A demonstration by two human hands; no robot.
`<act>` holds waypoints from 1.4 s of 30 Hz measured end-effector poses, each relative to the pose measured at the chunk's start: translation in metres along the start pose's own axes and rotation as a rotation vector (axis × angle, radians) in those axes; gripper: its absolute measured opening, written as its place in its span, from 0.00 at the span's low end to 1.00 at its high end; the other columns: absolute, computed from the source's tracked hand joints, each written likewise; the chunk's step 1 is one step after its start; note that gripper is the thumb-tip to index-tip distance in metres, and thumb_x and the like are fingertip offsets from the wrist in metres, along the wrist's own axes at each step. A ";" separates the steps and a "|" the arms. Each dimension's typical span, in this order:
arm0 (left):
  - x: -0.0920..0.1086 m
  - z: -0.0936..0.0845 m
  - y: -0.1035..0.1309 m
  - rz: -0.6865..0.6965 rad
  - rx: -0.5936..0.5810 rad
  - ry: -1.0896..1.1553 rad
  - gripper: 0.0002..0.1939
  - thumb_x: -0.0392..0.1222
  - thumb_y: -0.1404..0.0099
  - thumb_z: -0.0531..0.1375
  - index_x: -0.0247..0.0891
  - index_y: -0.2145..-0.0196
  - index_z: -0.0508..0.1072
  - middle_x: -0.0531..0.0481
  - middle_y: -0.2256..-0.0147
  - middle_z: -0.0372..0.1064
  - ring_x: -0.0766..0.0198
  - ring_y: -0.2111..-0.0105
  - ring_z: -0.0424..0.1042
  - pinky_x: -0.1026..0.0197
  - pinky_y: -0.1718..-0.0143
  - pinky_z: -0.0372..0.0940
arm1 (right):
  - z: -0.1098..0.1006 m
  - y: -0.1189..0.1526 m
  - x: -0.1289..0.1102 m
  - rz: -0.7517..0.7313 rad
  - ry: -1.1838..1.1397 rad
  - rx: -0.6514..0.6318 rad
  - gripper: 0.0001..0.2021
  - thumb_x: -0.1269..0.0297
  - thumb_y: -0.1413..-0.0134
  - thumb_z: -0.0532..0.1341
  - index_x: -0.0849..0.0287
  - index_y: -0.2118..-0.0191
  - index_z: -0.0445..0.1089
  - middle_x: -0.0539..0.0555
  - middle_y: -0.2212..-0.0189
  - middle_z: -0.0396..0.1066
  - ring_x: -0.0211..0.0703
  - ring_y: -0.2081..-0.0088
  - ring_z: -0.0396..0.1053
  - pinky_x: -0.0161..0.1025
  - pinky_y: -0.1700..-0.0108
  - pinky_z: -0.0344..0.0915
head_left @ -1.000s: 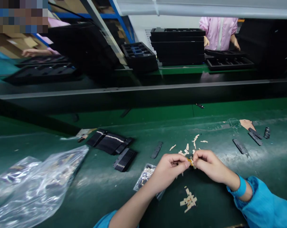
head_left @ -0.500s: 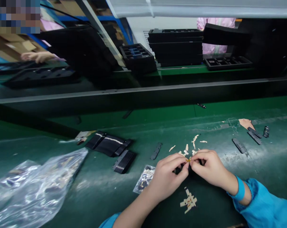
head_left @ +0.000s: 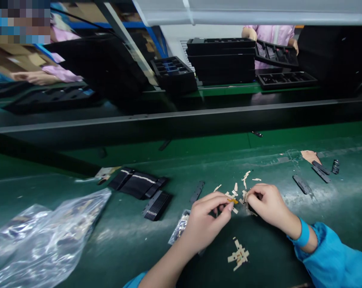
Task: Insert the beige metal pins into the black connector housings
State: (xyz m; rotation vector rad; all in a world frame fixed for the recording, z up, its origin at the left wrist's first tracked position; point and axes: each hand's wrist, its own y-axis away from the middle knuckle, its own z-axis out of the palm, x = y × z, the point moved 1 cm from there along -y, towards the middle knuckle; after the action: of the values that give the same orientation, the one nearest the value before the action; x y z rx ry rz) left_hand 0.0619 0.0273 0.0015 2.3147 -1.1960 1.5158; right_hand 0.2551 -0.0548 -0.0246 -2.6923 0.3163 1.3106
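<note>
My left hand (head_left: pixel 209 220) pinches a small yellow-orange strip (head_left: pixel 232 201) between thumb and fingertips. To its right, my right hand (head_left: pixel 266 204) is closed at the fingertips over the scattered cream pieces (head_left: pixel 235 187); what it grips, if anything, is too small to make out. A second group of cream pieces (head_left: pixel 238 255) lies nearer to me on the green table. A small clear bag of parts (head_left: pixel 180 228) is partly covered by my left hand and forearm. One flat black part (head_left: pixel 197 191) rests just beyond my left hand.
Large clear plastic bags (head_left: pixel 58 240) lie at the left. Black strips (head_left: pixel 157 205) and a black bundle (head_left: pixel 137 183) are left of centre. Several black parts (head_left: pixel 301 184) sit at the right. Behind a dark rail (head_left: pixel 181 124), people in pink handle black trays (head_left: pixel 277 54).
My hands have moved apart, and the yellow-orange strip stays in my left fingertips. Behind the rail, a person's hands now hold a black tray up, tilted.
</note>
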 end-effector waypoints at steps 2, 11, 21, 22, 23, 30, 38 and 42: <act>-0.001 -0.006 -0.002 -0.032 0.024 0.029 0.09 0.34 0.32 0.61 0.38 0.71 0.77 0.48 0.73 0.74 0.63 0.74 0.72 0.65 0.75 0.66 | -0.006 -0.003 0.006 0.005 0.073 0.017 0.13 0.71 0.46 0.63 0.56 0.80 0.73 0.52 0.78 0.75 0.44 0.72 0.70 0.38 0.66 0.62; -0.007 -0.008 -0.001 -0.016 0.014 0.095 0.08 0.46 0.34 0.69 0.42 0.59 0.84 0.44 0.62 0.79 0.55 0.61 0.79 0.56 0.58 0.74 | 0.003 0.001 -0.002 0.275 -0.775 -0.424 0.23 0.44 0.38 0.62 0.61 0.65 0.82 0.56 0.72 0.78 0.37 0.76 0.67 0.32 0.76 0.61; -0.015 -0.006 -0.003 -0.065 0.025 0.009 0.11 0.40 0.37 0.70 0.44 0.56 0.84 0.44 0.58 0.80 0.52 0.57 0.77 0.51 0.51 0.71 | 0.004 0.007 -0.009 0.360 -1.017 -0.427 0.13 0.55 0.55 0.76 0.61 0.73 0.81 0.49 0.80 0.74 0.31 0.81 0.58 0.31 0.78 0.51; -0.014 -0.005 -0.004 -0.079 0.015 0.037 0.09 0.38 0.36 0.68 0.44 0.57 0.84 0.45 0.59 0.80 0.54 0.58 0.78 0.53 0.53 0.72 | 0.004 0.007 -0.009 0.325 -0.965 -0.370 0.13 0.55 0.53 0.75 0.61 0.73 0.81 0.49 0.80 0.74 0.31 0.80 0.58 0.31 0.77 0.53; -0.013 -0.004 -0.005 -0.092 0.003 0.068 0.08 0.37 0.34 0.66 0.43 0.58 0.85 0.45 0.60 0.80 0.55 0.59 0.79 0.56 0.55 0.73 | 0.004 0.006 -0.009 0.298 -0.923 -0.324 0.13 0.54 0.51 0.75 0.60 0.73 0.81 0.50 0.79 0.75 0.32 0.79 0.60 0.32 0.75 0.55; -0.015 0.009 -0.002 -0.182 0.009 0.207 0.05 0.38 0.36 0.66 0.40 0.66 0.85 0.45 0.63 0.80 0.57 0.63 0.80 0.59 0.58 0.76 | 0.014 0.008 -0.010 0.130 -0.766 -0.251 0.13 0.55 0.40 0.66 0.59 0.68 0.83 0.55 0.69 0.81 0.43 0.67 0.73 0.39 0.61 0.68; -0.014 0.008 0.000 -0.230 -0.013 0.214 0.05 0.36 0.37 0.66 0.40 0.69 0.83 0.46 0.64 0.80 0.58 0.63 0.79 0.59 0.58 0.73 | 0.009 0.009 -0.010 0.070 -0.403 0.009 0.05 0.66 0.49 0.70 0.57 0.64 0.81 0.52 0.70 0.75 0.43 0.68 0.71 0.38 0.65 0.65; -0.010 0.009 0.000 -0.243 -0.085 0.217 0.05 0.35 0.38 0.65 0.40 0.69 0.83 0.47 0.64 0.79 0.58 0.63 0.79 0.59 0.57 0.71 | 0.008 0.010 -0.012 0.040 -0.388 0.007 0.02 0.68 0.49 0.68 0.57 0.67 0.78 0.51 0.72 0.73 0.41 0.69 0.69 0.36 0.67 0.63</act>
State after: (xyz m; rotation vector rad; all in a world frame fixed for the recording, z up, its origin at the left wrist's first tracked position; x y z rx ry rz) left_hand 0.0667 0.0286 -0.0112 2.0883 -0.8730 1.5474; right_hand 0.2394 -0.0615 -0.0205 -2.3627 0.3283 1.7926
